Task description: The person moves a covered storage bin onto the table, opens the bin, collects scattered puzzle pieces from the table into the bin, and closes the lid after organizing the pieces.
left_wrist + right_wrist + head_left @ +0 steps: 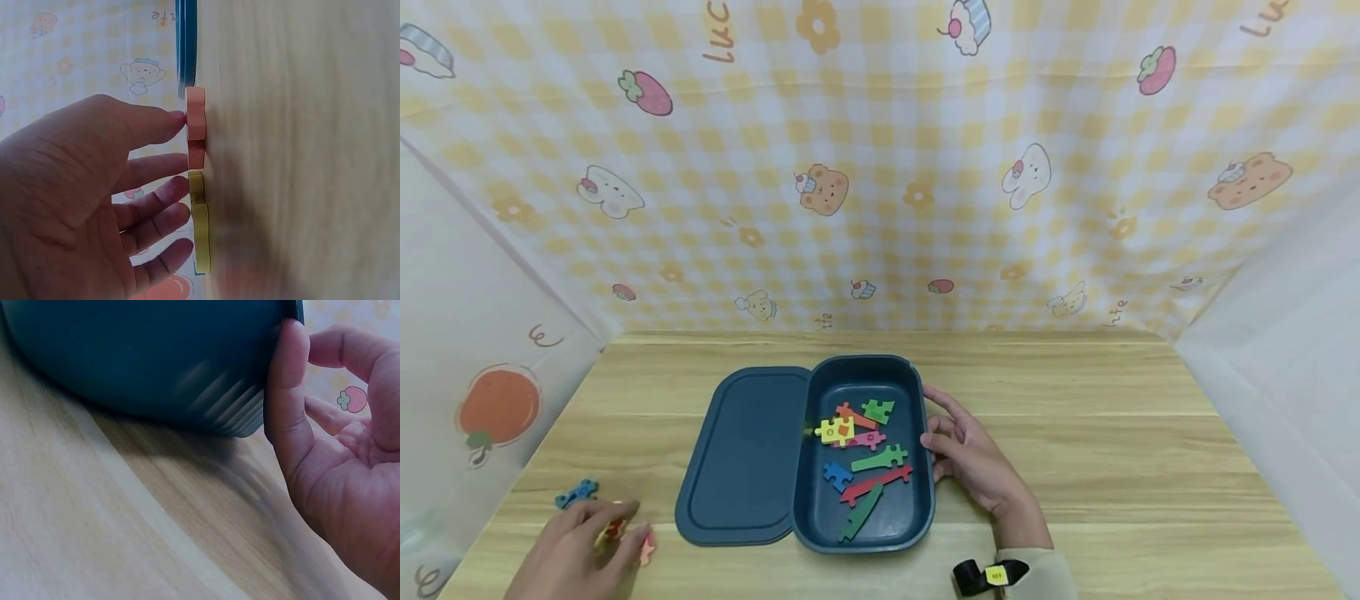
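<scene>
Down at the near left of the desk (pixel 1112 467), here's the small yellow puzzle piece marked with red (pixel 601 538), half covered by the left hand (pixel 567 552); which way its long axis runs, I can't tell. Just to its right lies a little salmon-pink puzzle piece (pixel 648 546), right by the thumb, with a knobbly blue puzzle piece (pixel 577 494) just beyond the hand. And look at that left hand: fingers loosely spread, tips at the pieces, no pinch that I can see.

So here's the line that matters: from the yellow piece to the deep, dark blue, round-cornered box (pixel 865 547) is rightward and a touch away from the person, with the flat, dark blue lid (pixel 741 458) between. The box's long side runs front to back, colourful pieces (pixel 880 458) inside. The left hand is clearly nearer the loose pieces; the right hand (pixel 979 462) grips the box's right edge, thumb at the rim.
</scene>
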A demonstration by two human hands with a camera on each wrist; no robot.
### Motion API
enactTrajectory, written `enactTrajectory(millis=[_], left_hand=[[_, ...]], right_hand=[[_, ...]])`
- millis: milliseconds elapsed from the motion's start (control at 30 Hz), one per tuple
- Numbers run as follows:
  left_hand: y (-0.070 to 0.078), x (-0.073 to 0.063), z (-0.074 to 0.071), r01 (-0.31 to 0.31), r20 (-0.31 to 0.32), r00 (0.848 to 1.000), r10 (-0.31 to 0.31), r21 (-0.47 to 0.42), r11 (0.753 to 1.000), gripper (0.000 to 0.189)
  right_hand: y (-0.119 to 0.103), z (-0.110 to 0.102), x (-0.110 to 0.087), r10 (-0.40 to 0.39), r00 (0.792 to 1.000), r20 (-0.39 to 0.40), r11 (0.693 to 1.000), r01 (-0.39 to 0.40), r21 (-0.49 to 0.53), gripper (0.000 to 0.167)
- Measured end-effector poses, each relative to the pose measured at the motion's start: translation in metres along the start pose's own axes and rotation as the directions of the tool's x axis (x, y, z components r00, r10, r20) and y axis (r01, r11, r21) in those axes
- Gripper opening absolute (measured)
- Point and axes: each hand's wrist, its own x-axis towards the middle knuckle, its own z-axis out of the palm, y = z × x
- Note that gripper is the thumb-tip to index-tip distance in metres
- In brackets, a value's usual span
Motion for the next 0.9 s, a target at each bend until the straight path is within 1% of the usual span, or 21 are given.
enactTrajectory(millis=[67, 100, 133, 200, 233, 300, 333, 400, 433, 467, 600, 667, 767, 900], left_hand=[[0.000, -0.001, 0.000, -0.009, -0.006, 1.000, 0.009, -0.001, 1.000, 0.039], [0.001, -0.001, 0.000, -0.004, 0.004, 1.000, 0.004, -0.001, 1.000, 0.039], [0.002, -0.001, 0.000, 0.006, 0.027, 1.000, -0.005, -0.010, 1.000, 0.041], [0.004, 0.000, -0.001, 0.035, 0.096, 0.995, -0.032, -0.035, 0.999, 0.052], [0.006, 0.001, -0.001, 0.056, 0.139, 0.989, -0.049, -0.040, 0.998, 0.060], [0.009, 0.001, -0.001, 0.097, 0.220, 0.971, -0.088, -0.033, 0.995, 0.075], [0.010, 0.002, -0.001, 0.110, 0.248, 0.964, -0.099, -0.033, 0.993, 0.080], [0.012, 0.002, 0.001, 0.117, 0.269, 0.957, -0.108, -0.019, 0.993, 0.082], [0.013, 0.001, 0.001, 0.119, 0.268, 0.957, -0.111, -0.015, 0.993, 0.080], [0.013, 0.001, 0.002, 0.113, 0.258, 0.960, -0.106, -0.015, 0.993, 0.076], [0.011, -0.001, 0.004, 0.060, 0.157, 0.986, -0.055, -0.028, 0.998, 0.052], [0.010, -0.003, 0.005, 0.025, 0.102, 0.995, -0.021, -0.040, 0.999, 0.039], [0.011, -0.005, 0.006, 0.004, 0.052, 0.999, -0.001, -0.053, 0.999, 0.028], [0.012, -0.007, 0.006, -0.021, -0.003, 1.000, 0.021, -0.056, 0.998, 0.022]], right_hand=[[0.000, 0.000, 0.000, 0.000, 1.000, 0.001, 1.000, 0.000, -0.001, 0.076], [0.000, 0.000, 0.000, 0.000, 1.000, 0.001, 1.000, 0.000, -0.002, 0.076], [0.000, 0.000, 0.000, 0.000, 1.000, 0.000, 1.000, 0.000, -0.002, 0.076], [-0.001, 0.000, 0.000, 0.000, 1.000, -0.002, 1.000, 0.000, -0.003, 0.076], [-0.001, 0.000, 0.000, 0.000, 1.000, -0.003, 1.000, 0.000, -0.003, 0.076], [-0.001, 0.000, -0.001, 0.001, 1.000, -0.005, 1.000, -0.001, -0.002, 0.076], [-0.001, 0.000, -0.001, 0.001, 1.000, -0.007, 1.000, -0.001, -0.002, 0.076], [-0.001, 0.000, -0.001, 0.001, 1.000, -0.007, 1.000, -0.001, -0.001, 0.076], [-0.001, 0.000, -0.001, 0.001, 1.000, -0.007, 1.000, -0.002, -0.001, 0.076], [-0.001, 0.000, -0.001, 0.002, 1.000, -0.007, 1.000, -0.002, 0.000, 0.076], [0.000, 0.000, 0.000, 0.002, 1.000, -0.006, 1.000, -0.002, 0.000, 0.076], [0.000, 0.000, 0.000, 0.003, 1.000, -0.006, 1.000, -0.003, -0.001, 0.076], [0.000, 0.000, 0.000, 0.004, 1.000, -0.008, 1.000, -0.004, -0.003, 0.076], [0.000, -0.001, 0.000, 0.005, 1.000, -0.007, 1.000, -0.005, -0.005, 0.075]])
